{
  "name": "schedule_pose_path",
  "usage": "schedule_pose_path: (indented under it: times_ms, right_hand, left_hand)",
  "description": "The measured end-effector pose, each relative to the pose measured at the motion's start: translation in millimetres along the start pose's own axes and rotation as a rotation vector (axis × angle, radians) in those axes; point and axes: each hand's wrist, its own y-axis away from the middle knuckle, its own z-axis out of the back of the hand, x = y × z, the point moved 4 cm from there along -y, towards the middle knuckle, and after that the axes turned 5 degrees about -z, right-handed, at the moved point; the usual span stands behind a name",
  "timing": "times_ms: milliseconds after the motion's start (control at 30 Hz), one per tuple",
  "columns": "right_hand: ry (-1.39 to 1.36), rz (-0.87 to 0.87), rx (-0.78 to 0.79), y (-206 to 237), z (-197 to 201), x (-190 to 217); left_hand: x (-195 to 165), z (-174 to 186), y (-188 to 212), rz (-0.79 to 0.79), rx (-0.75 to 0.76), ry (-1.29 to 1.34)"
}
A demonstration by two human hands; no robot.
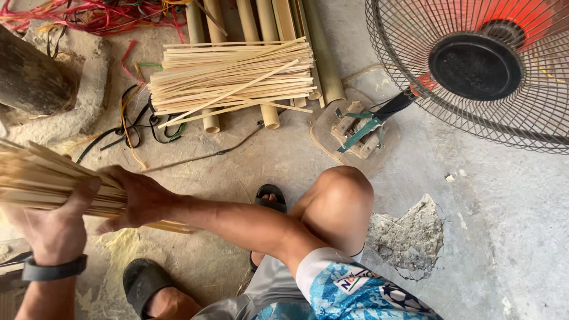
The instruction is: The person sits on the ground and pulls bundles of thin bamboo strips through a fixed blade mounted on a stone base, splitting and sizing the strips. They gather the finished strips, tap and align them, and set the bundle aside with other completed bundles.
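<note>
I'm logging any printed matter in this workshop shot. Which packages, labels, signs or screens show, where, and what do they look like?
Printed white patch on the blue patterned sleeve: bottom centre, on the person's own upper arm, small and slanted, with coloured lettering.
Black wristband: on the left wrist, lower left; whether it has a screen cannot be told.
No packages or signs show.

Bundle of bamboo strips (41,178): left end cut off by frame edge, mid part hidden behind both hands. Left hand (50,228): palm side hidden, only back shows; forearm runs out at near edge. Right hand (139,198): fingertips tucked behind strips, can't see them. Fan (474,65): top and right side out of frame. Bamboo poles (267,24), far: upper ends cut off, middles covered by loose strip pile (231,74). Log (32,80), left: partly out of frame. Far sandal (269,198) mostly hidden behind knee (341,198).
</note>
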Motion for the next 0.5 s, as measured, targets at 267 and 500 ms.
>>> schedule_pose_path:
  times_ms: [267,500]
  right_hand:
    - [-0.099,0.041,-0.008,7,-19,-32]
    - [0.362,-0.149,0.397,-26,-3,-68]
  left_hand:
    - [54,4,26,0.192,-0.281,0.267]
    - [93,44,26,0.396,-0.506,1.015]
